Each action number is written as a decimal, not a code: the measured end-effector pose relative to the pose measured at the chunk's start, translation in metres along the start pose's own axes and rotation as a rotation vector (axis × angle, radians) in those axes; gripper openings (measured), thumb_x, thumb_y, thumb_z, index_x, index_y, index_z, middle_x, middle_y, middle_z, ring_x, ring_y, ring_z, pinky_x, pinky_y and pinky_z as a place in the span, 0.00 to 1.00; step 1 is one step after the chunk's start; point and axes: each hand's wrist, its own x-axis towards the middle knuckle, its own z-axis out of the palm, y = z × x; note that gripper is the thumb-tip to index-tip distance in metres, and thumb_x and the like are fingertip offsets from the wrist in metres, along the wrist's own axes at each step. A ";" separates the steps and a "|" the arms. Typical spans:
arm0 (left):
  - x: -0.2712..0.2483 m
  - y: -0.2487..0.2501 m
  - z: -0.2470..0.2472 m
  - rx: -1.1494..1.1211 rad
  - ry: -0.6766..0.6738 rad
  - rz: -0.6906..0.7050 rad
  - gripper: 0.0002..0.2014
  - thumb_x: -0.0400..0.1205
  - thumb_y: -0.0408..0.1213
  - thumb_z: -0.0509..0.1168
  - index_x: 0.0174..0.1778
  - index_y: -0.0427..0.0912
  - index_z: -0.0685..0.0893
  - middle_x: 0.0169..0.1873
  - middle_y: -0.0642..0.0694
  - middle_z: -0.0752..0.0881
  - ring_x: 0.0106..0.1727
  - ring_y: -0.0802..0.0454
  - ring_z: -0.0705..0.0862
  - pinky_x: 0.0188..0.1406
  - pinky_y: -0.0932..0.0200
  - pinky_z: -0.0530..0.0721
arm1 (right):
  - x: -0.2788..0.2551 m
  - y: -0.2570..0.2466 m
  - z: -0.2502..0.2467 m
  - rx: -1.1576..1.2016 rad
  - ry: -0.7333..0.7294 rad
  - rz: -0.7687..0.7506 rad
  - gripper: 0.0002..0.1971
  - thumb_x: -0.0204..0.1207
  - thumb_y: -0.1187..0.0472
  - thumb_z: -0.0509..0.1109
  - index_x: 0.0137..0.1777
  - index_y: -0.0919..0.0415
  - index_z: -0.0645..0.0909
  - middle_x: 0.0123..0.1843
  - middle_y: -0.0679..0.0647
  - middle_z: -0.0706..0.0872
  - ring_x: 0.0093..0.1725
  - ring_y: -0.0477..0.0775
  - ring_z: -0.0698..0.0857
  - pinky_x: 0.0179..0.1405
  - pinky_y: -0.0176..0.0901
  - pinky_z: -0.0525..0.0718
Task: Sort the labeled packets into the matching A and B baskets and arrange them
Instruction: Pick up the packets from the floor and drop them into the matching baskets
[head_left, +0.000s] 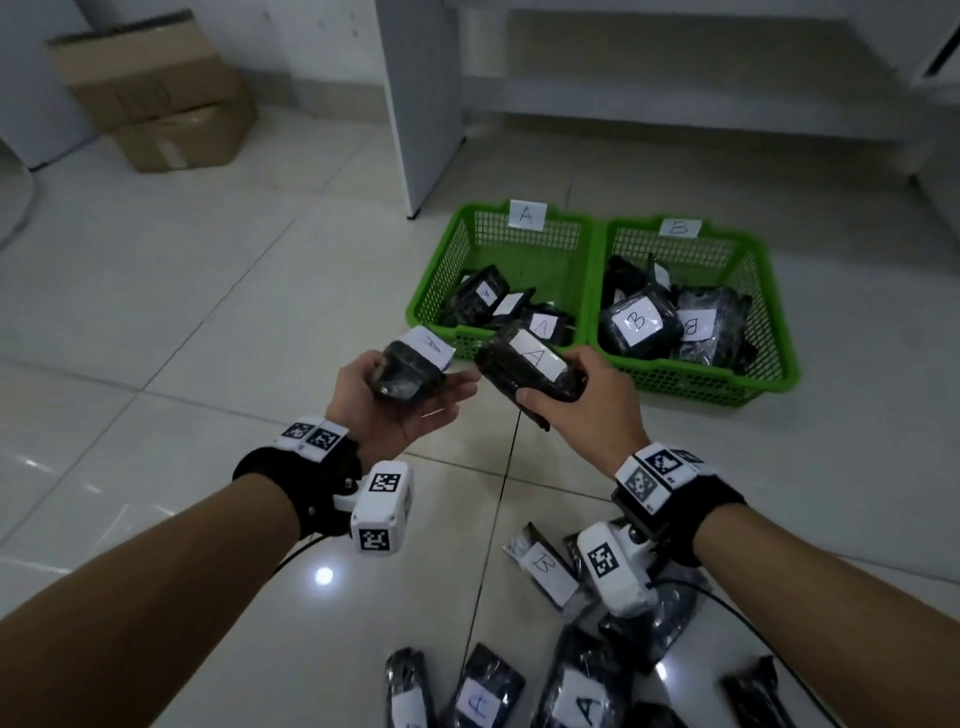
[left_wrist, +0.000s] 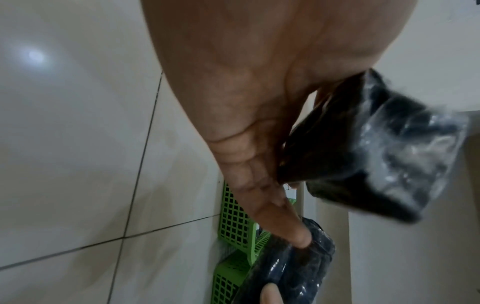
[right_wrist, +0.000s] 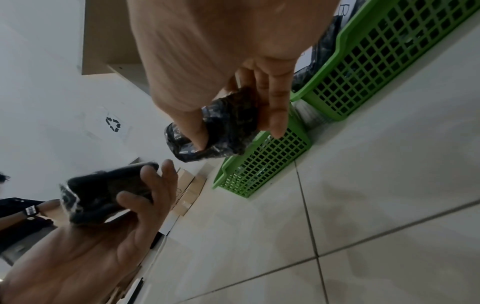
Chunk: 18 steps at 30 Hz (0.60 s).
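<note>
My left hand (head_left: 415, 410) is palm up and holds a black plastic-wrapped packet (head_left: 410, 374) with a white A label; its fingers curl round that packet (right_wrist: 103, 191). My right hand (head_left: 587, 400) grips another A-labelled packet (head_left: 530, 364) from below and the side, just in front of basket A. Both packets hover close together above the floor tiles. The green basket A (head_left: 441, 280) holds several A packets. The green basket B (head_left: 717, 395), touching it on the right, holds several B packets. In the left wrist view, my packet (left_wrist: 376, 154) fills the right side.
Several loose packets lie on the floor near me, among them a B one (head_left: 545, 566) and two A ones (head_left: 483, 701) (head_left: 587, 701). A thin black cable (head_left: 498, 493) runs across the tiles. Cardboard boxes (head_left: 156, 98) and a white cabinet panel (head_left: 421, 104) stand behind.
</note>
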 end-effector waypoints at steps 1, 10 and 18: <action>0.004 0.001 0.000 -0.002 0.006 0.000 0.30 0.76 0.44 0.51 0.68 0.28 0.79 0.66 0.24 0.82 0.57 0.34 0.88 0.48 0.51 0.89 | 0.003 0.000 -0.002 0.003 0.008 -0.009 0.23 0.64 0.45 0.86 0.53 0.48 0.80 0.43 0.39 0.87 0.40 0.36 0.85 0.34 0.27 0.76; 0.050 0.031 -0.004 0.111 0.175 0.185 0.24 0.68 0.40 0.56 0.56 0.33 0.83 0.47 0.35 0.89 0.41 0.38 0.86 0.39 0.52 0.81 | 0.063 0.000 0.008 -0.106 0.124 -0.093 0.35 0.75 0.47 0.78 0.79 0.56 0.70 0.69 0.54 0.76 0.65 0.56 0.81 0.64 0.54 0.84; 0.127 0.075 0.000 0.417 0.233 0.504 0.27 0.75 0.12 0.62 0.68 0.36 0.81 0.54 0.41 0.86 0.50 0.46 0.87 0.49 0.52 0.88 | 0.128 0.006 0.046 -0.423 0.048 -0.046 0.28 0.76 0.54 0.77 0.73 0.50 0.70 0.64 0.57 0.79 0.62 0.61 0.80 0.58 0.55 0.85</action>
